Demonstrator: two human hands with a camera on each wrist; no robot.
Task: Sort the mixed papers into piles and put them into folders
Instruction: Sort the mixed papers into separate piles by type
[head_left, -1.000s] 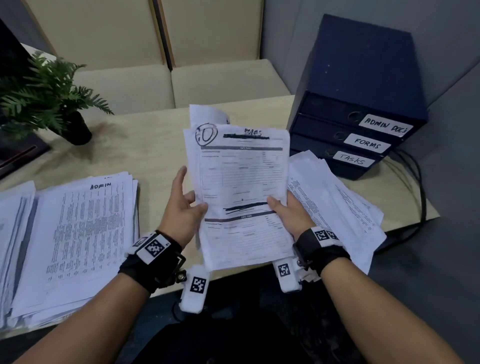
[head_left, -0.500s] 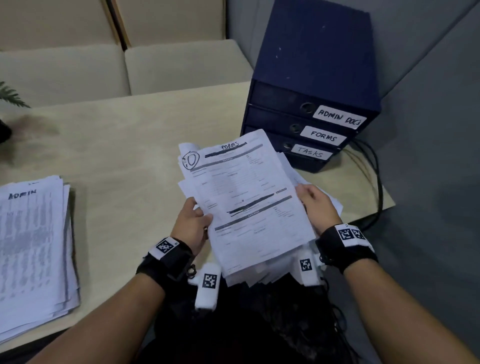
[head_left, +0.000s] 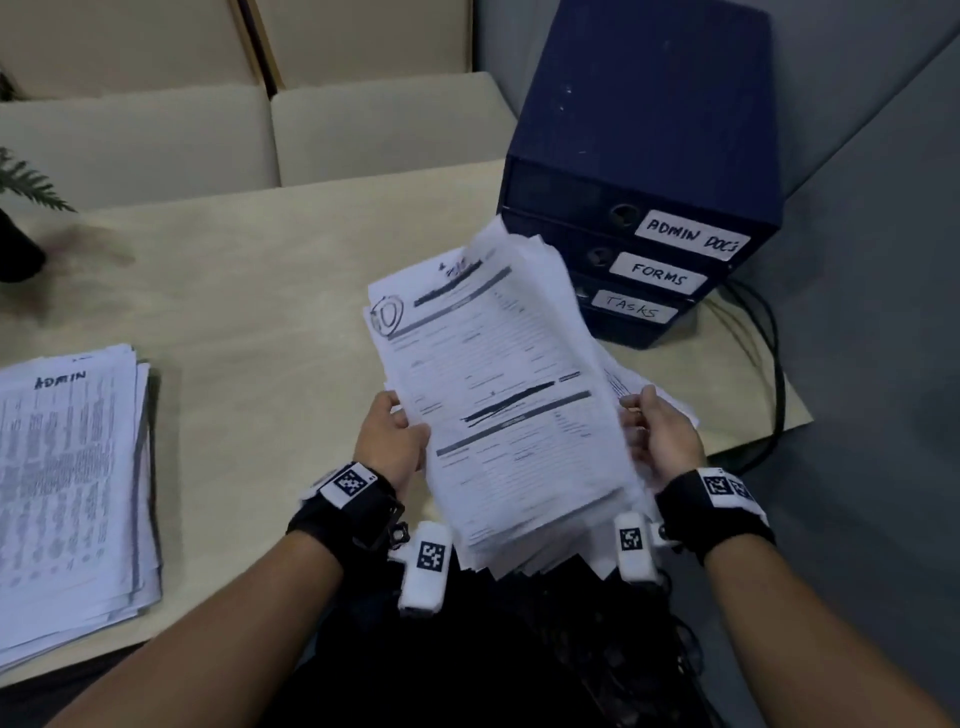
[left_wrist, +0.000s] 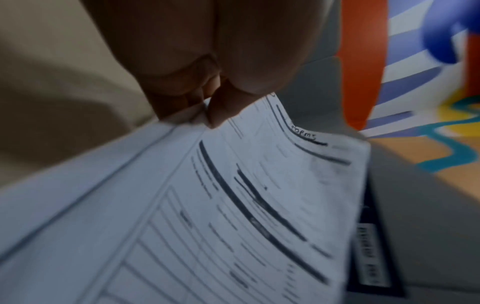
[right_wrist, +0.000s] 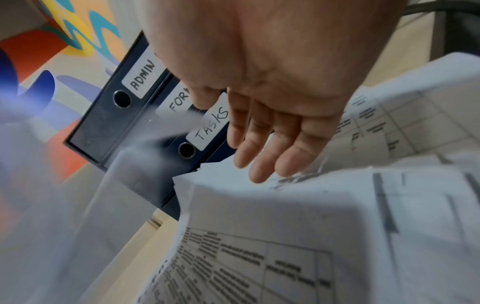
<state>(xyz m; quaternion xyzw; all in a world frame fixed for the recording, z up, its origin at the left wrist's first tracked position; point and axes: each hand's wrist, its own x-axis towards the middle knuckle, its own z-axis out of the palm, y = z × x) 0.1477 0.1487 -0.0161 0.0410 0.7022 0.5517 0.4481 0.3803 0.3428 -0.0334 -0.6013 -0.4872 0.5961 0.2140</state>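
plant (head_left: 21, 218) far left | ADMIN pile (head_left: 67, 493) flat on pale wood surface (head_left: 270, 291) | beige seats (head_left: 374, 130) behind | left hand (head_left: 389, 441) grip pinches forms stack (head_left: 498, 415), raised over near surface edge | right hand (head_left: 660, 436) grip released, straight fingers steady stack | navy folders (head_left: 644, 156) against grey wall (head_left: 857, 260)

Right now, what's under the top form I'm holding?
More sheets: their edges stick out past the near end of the form. The left hand pinches them together. The form covers what is printed on the sheets, so their type cannot be told.
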